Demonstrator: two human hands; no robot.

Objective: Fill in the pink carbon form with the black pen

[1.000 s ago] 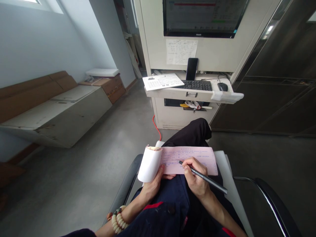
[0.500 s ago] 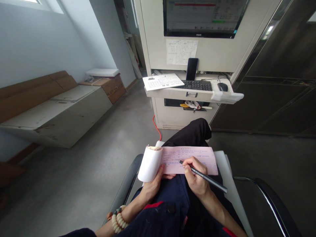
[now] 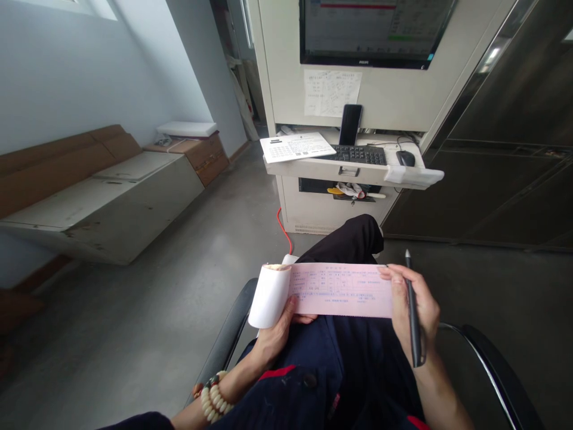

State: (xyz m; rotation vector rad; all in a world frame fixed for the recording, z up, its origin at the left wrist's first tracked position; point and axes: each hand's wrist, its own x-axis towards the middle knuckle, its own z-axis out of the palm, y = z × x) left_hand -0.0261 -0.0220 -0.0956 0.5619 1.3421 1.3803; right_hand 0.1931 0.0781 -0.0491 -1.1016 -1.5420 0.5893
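I sit in a chair with a pink printed form lying across my lap. My left hand grips the form pad at its left end, where white pages are rolled back over the thumb. My right hand holds the form's right edge with its fingertips, and a black pen is tucked along the same fingers, tip pointing away from me. A bead bracelet is on my left wrist.
Ahead stands a beige console with a monitor, a pull-out shelf carrying a keyboard, mouse, phone and a printed sheet. A low grey cabinet lies to the left. Chair armrests flank me.
My right hand stopped writing, lifted the pen off the form and moved right to grasp the form's right edge. The white sheet that lay under the form at the right is out of sight.
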